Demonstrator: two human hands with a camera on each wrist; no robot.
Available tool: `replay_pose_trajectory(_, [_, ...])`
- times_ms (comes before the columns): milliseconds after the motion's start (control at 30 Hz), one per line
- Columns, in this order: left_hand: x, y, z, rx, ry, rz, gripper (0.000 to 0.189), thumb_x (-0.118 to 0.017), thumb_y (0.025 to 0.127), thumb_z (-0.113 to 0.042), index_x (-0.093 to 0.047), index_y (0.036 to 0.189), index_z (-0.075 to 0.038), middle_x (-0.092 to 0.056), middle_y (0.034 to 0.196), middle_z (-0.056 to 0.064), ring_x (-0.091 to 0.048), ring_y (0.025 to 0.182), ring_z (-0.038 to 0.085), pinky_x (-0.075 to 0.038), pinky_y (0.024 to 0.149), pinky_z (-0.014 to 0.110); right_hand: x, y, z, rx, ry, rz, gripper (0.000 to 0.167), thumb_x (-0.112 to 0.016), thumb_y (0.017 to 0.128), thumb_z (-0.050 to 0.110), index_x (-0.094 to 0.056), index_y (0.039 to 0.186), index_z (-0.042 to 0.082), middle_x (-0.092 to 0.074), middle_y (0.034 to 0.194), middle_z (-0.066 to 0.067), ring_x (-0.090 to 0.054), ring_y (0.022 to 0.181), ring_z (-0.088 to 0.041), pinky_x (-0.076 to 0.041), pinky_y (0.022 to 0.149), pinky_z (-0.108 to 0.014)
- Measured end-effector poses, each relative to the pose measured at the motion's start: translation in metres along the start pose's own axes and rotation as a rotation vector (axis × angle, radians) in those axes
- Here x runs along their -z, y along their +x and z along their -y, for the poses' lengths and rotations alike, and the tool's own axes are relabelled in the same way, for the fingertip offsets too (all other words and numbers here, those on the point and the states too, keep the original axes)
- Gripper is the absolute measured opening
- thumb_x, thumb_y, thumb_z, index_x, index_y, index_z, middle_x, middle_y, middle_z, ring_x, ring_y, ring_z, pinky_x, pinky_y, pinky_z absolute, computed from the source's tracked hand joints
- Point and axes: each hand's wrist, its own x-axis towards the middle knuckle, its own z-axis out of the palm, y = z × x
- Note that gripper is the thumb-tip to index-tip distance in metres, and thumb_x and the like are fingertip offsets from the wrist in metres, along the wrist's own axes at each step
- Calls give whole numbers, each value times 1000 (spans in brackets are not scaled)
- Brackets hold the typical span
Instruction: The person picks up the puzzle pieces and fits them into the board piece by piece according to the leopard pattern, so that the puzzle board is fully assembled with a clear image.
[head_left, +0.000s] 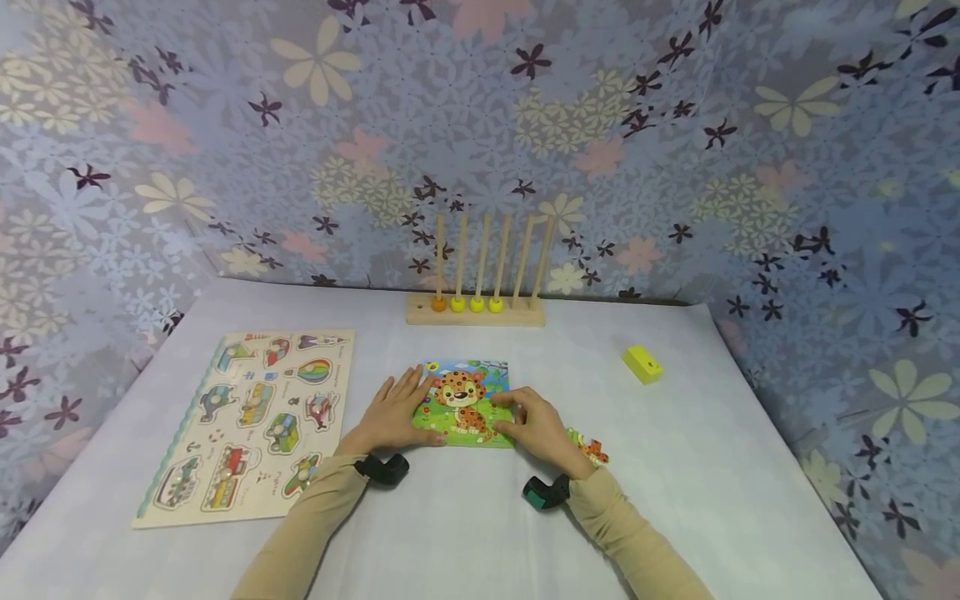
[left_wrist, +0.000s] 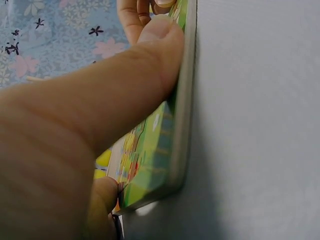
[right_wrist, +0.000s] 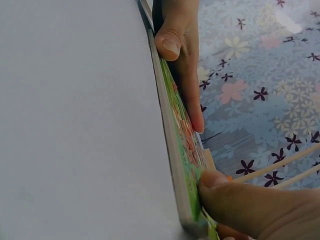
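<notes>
Head: one leopard puzzle [head_left: 471, 417] is set on the table [head_left: 450, 533] between two hands. Left hand [head_left: 393, 412] is spread along its left edge; right hand [head_left: 542, 425] is bent at the right edge, can't tell if anything is pinched. Loose pieces [head_left: 596, 452] seen by the right wrist, uncountable. Also one picture board [head_left: 262, 500], one yellow block [head_left: 642, 364], one rack [head_left: 420, 312]: six rods, four beads [head_left: 477, 305].

Left wrist: left thumb is laid on the puzzle's near edge.

Right wrist: right thumb is rested on the puzzle.
</notes>
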Motion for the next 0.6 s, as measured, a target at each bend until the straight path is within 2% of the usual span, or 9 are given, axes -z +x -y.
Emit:
replay_pose_trajectory(433, [3, -3, 0, -3, -17, -4, 108, -71, 79, -56, -14, 156, -7, -3, 164, 16, -4, 152, 33, -1, 123, 53, -1, -1, 1, 10, 29, -18, 35, -75, 84, 19, -68, 118, 14, -63, 101, -3, -44, 64, -5, -36, 56, -19])
replay_pose_trajectory(500, [2, -2, 0, -3, -14, -8, 107, -71, 78, -56, -15, 156, -7, -3, 164, 16, -4, 152, 33, -2, 123, 53, 2, -2, -1, 17, 59, -4, 36, -74, 85, 18, -66, 120, 13, -64, 103, -5, -46, 65, -5, -40, 56, -20])
replay_pose_trajectory(600, [0, -1, 1, -4, -6, -6, 107, -70, 79, -57, -15, 156, -7, -3, 164, 16, -4, 152, 33, -2, 123, 53, 12, -2, -5, 6, 119, -9, 37, -71, 88, 15, -64, 124, 10, -66, 105, -8, -55, 74, -7, -48, 64, -20])
